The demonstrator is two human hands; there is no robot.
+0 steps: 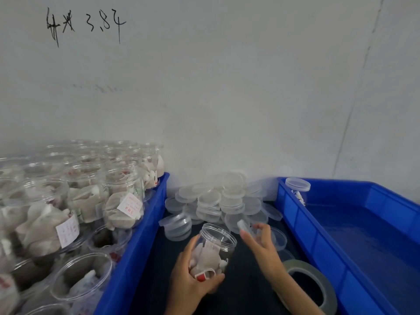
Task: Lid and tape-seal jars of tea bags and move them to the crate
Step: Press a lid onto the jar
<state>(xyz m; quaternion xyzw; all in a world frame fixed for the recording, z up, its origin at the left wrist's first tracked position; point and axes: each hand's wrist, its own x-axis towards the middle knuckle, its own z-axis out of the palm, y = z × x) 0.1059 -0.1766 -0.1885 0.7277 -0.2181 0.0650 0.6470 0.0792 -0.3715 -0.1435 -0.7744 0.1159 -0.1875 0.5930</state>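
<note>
A person's left hand (193, 277) wraps around the lower half of a clear plastic jar (213, 251), thumb on the near side and fingers curled behind, holding it tilted with its open mouth angled up and away. Tea bags (205, 260) fill the bottom of the jar, one with a red tag pressed against the wall by the palm. The forearm rises from the lower edge of the head view.

To the right of the jar, the right hand (258, 238) reaches in from the lower right, wrist bent, its fingertips pinched on a clear lid (244, 226) held edge-on just beside the jar's rim and not yet on it.

Just beyond both hands lies a loose heap of lids (218, 201) on the dark work surface (245, 289). A roll of tape (311, 285) rests under the right forearm, close to the wrist.

Left of the left hand, a blue bin (136, 242) is packed with unlidded jars of tea bags (86, 201). Right of the right hand stands the blue crate (318, 242), with a single lidded jar (297, 189) in its far corner against the grey wall (227, 87).
</note>
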